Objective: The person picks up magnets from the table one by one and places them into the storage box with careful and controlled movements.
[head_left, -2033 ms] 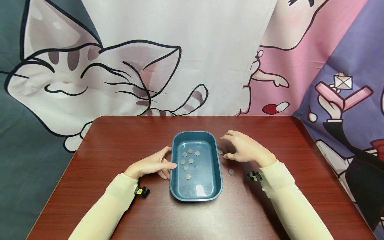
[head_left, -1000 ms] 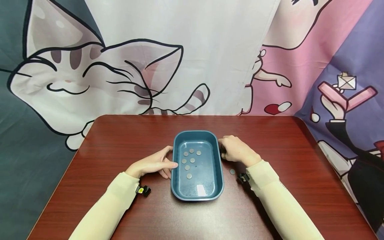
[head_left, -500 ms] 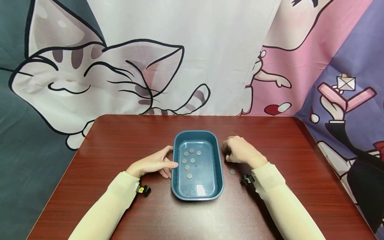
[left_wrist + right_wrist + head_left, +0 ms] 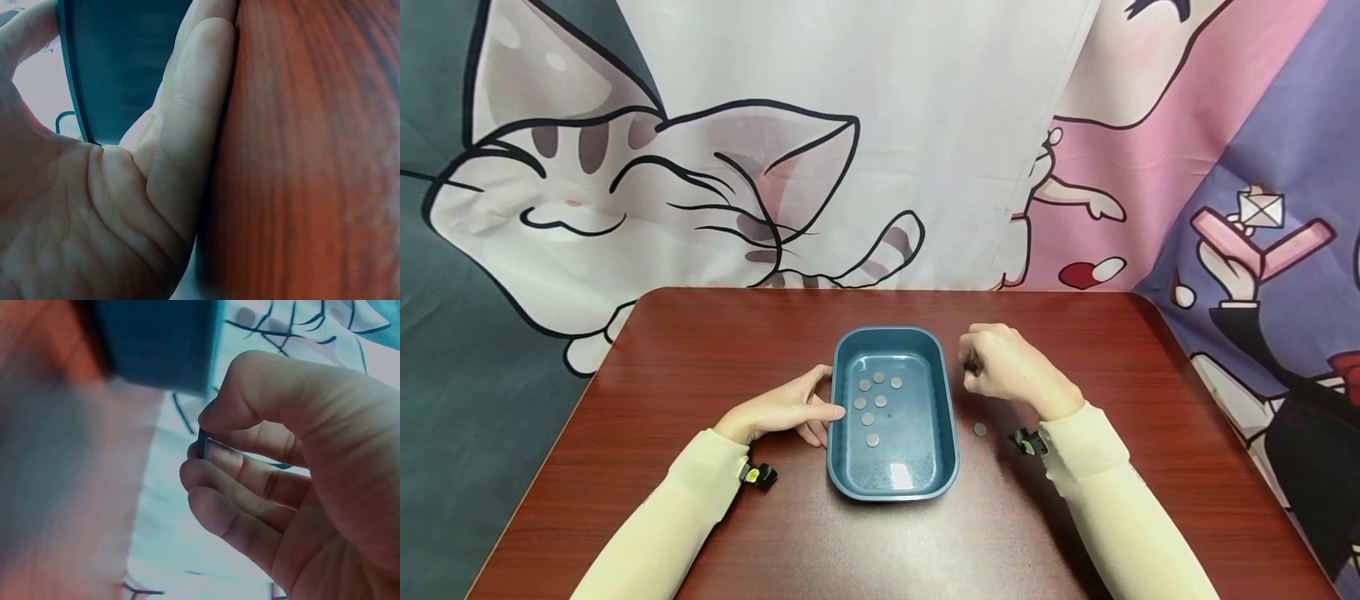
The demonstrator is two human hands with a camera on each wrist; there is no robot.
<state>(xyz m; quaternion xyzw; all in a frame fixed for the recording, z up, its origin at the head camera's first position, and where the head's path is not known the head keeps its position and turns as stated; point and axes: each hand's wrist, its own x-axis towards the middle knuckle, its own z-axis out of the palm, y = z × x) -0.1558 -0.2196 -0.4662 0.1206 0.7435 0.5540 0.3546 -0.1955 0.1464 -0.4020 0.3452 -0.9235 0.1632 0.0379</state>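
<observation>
A blue plastic tray (image 4: 921,442) sits on the table with several small silver coins (image 4: 881,402) lying flat inside it. My left hand (image 4: 771,412) holds the tray's left side, thumb over the rim and the other fingers low along the outer wall, as the dark side wall (image 4: 125,69) in the left wrist view also shows. Just off the tray's right side, my right hand (image 4: 1011,367) is raised over the table. In the right wrist view its thumb and fingertips pinch a coin (image 4: 202,444), seen edge-on. Another coin (image 4: 980,429) rests on the table below this hand.
The reddish-brown wooden table (image 4: 715,542) spreads around the tray. A cartoon-printed cloth (image 4: 955,150) hangs behind the table's far edge. Each sleeve cuff carries a small black wrist camera (image 4: 760,476).
My right hand came down beside the tray onto the coin there, then drew right and lifted with it; that spot on the table is now bare. The left hand kept its hold.
</observation>
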